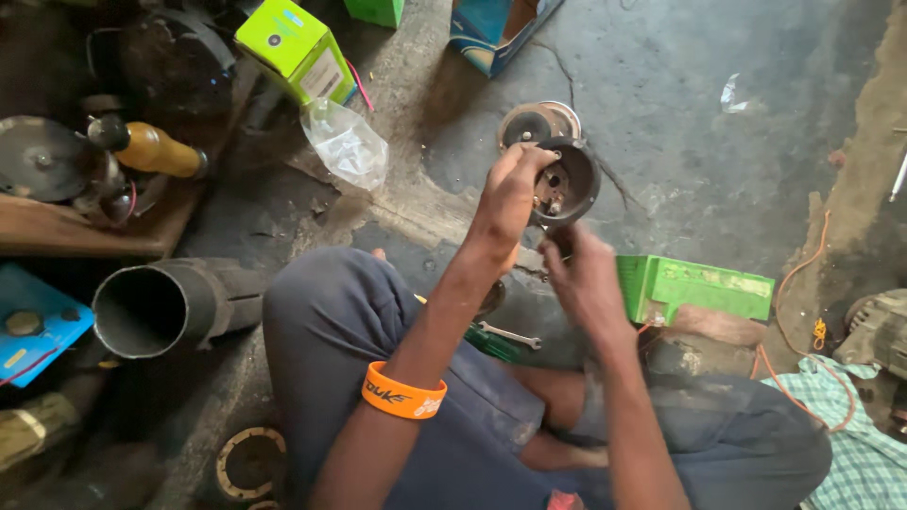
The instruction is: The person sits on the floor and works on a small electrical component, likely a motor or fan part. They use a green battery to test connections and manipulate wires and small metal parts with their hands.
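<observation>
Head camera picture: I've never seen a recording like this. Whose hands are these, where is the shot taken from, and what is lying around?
The camera sits on a person's head and looks down at their own two bare hands; they sit on a concrete floor. The left hand and right hand hold up a dark round cup-shaped metal part with small fittings inside. An orange wristband is on the left arm. Around them lie a green tray, a spanner, a dark pipe, a clear plastic bag and a green box.

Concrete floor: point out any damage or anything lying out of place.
The grey concrete floor is cracked, one line running down from the blue cardboard box. A crumpled clear plastic bag and a white scrap lie loose on it.
</observation>
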